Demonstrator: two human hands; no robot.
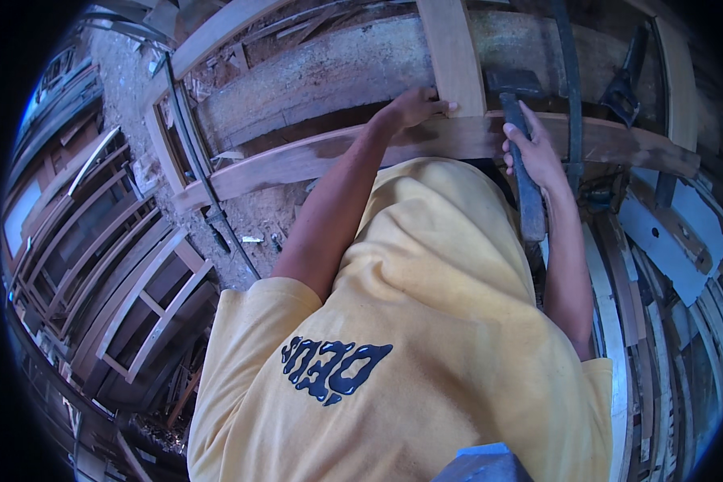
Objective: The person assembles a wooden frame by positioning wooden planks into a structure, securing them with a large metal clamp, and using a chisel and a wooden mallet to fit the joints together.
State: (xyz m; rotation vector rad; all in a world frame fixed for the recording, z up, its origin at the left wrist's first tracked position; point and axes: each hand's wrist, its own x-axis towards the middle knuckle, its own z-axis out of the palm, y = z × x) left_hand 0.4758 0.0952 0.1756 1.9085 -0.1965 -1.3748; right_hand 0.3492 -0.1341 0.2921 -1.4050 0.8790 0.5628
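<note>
- We see our left hand (414,108) laid on a wooden frame (313,157), the fingers curled over the joint where a pale upright rail (451,52) meets the long brown cross rail; its grip is pressed on the wood, clasping the rail's edge.
- Our right hand (536,153) has its grip clenched around the dark handle of a hammer (520,136); the blocky dark head sits just above the cross rail, right beside the upright rail.
- The frame lies across the top of the view on a rough, dusty bench (329,68), with sawdust and chips scattered over it.
- We find no packages or signs. The only marking is a dark blue printed design on the front of our yellow shirt (426,321), seen upside down from here.
- A dark cable (209,193) runs down the left end of the frame towards the floor.
- At the left, stacked wooden window frames (112,265) lean together.
- At the right, curved pale boards (667,321) and a dark clamp-like tool (625,80) lie near the frame; we cannot tell just what that tool is.
- The shirt hides the bench's near edge and everything under our arms.
- The hammer's handle end is lost behind our right forearm and the shirt.
- The rim of the view is black and bends every straight edge.
</note>
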